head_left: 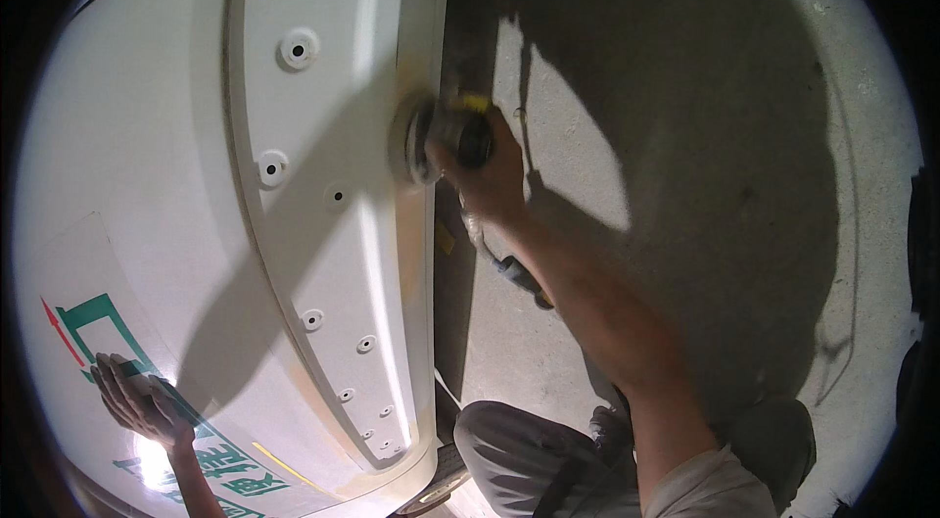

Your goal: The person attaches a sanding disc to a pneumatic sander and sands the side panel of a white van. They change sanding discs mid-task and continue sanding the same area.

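My right hand is wrapped round a round handheld sander, dark with a yellow part on top. The sander's pad is blurred and presses against the right edge strip of a white vehicle body panel, where the surface shows tan patches. Below my wrist hangs a hose with a fitting that leads from the sander. My left hand lies flat on the wide white body surface at the lower left, fingers stretched out over green markings. It holds nothing.
Several round recesses with dark holes dot the panel. A long seam parts it from the wider surface. Grey concrete floor lies to the right, with a thin hose along it. My bent knee is close to the panel's lower end.
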`<state>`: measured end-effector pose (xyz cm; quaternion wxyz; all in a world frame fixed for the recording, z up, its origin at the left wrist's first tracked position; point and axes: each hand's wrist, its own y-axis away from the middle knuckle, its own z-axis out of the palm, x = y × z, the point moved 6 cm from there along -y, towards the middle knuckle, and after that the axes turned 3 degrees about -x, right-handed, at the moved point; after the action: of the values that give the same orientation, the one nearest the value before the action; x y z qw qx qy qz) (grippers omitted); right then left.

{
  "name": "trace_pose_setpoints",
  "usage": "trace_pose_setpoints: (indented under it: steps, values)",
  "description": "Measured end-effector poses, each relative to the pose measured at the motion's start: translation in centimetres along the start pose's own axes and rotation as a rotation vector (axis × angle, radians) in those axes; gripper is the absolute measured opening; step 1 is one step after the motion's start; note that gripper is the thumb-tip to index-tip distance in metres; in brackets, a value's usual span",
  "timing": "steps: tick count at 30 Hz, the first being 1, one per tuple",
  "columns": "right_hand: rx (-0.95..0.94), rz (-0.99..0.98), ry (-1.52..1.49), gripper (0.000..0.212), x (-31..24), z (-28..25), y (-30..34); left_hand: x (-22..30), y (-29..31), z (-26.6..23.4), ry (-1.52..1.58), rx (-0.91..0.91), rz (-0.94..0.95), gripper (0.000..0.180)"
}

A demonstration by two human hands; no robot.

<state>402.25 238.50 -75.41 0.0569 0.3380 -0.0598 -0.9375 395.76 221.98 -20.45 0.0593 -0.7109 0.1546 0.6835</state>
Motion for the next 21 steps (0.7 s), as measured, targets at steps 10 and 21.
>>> trace_pose_setpoints:
  steps: [10, 21]
  values:
    - [-0.028, -0.063, 0.022, 0.056, 2.0, 0.9, 4.5, 0.6, -0.5, -0.3, 0.039, 0.03, 0.037, 0.065]
    - [-0.021, -0.044, 0.097, 0.059, -0.6, 0.1, 0.2, 0.9, -1.1, -0.6, 0.031, 0.041, 0.063, 0.067]
